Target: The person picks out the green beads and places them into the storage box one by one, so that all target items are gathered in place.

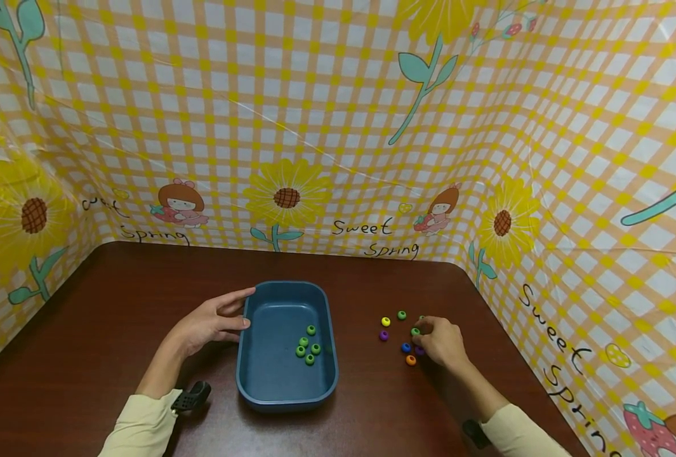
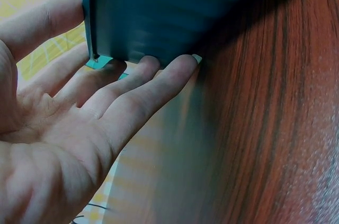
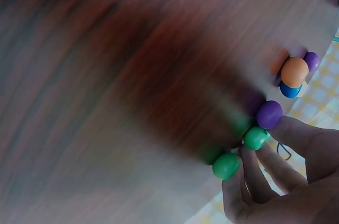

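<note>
Just right of centre in the head view is a blue tray point(image 1: 286, 400) with several green beads point(image 1: 315, 349) inside. My left hand point(image 1: 209, 325) rests against its left side. The left wrist view has those fairly straight fingers point(image 2: 143, 89) touching the outer wall of the tray point(image 2: 159, 17). To the right, my right hand point(image 1: 443, 343) is down among loose beads, its thumb and fingertips pinching a green bead point(image 3: 257, 137) low at the table. A purple bead point(image 3: 269, 114) lies by the thumb, and another green bead point(image 3: 226, 166) sits beside the fingers.
Between tray and right hand lie a yellow bead point(image 1: 386, 322), a green one, a purple bead point(image 1: 384, 336), a blue bead point(image 1: 406, 348) and an orange bead point(image 1: 410, 360). The dark wooden table point(image 1: 143, 285) is bounded by a checked, flowered cloth point(image 1: 338, 165) at the back and sides.
</note>
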A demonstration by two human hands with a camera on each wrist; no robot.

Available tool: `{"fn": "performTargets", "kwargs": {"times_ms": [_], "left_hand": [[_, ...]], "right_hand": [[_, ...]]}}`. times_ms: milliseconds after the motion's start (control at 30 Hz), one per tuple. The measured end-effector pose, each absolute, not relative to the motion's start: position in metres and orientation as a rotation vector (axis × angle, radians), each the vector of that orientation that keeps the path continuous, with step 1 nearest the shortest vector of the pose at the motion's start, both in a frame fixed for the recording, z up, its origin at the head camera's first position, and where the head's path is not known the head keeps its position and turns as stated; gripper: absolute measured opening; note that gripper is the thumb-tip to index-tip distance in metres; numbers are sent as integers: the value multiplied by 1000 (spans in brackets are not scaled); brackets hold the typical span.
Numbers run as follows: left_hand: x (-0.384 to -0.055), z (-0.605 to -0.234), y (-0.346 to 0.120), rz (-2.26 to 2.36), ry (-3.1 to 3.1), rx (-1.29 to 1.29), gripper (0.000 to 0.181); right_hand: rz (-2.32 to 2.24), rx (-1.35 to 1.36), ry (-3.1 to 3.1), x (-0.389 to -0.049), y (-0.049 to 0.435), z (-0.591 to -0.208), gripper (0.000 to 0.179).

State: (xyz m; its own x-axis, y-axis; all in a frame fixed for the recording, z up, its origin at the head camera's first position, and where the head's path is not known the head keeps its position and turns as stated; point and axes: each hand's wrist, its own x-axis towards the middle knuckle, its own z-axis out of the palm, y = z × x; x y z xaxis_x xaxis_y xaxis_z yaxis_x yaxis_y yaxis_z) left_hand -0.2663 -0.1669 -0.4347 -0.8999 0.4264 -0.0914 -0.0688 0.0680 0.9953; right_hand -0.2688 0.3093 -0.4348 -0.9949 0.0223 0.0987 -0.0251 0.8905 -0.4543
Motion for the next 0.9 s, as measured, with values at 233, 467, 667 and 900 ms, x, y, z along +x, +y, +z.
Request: {"fn": "performTargets", "kwargs": {"times_ms": [233, 467, 667, 900], "left_hand": [[-267, -436, -167, 1890, 1992, 353, 72], [-267, -436, -167, 1887, 1992, 350, 72], [-267, -436, -168, 1887, 1993, 350, 72], [-267, -436, -168, 1883, 2001, 349, 72]], "right_hand": [[712, 2, -2939, -269, 306, -435, 19], [794, -16, -2900, -272, 299, -432, 18], [809, -14, -2868, -273, 291, -426, 21], [808, -26, -2847, -271, 281, -422, 24]]}}
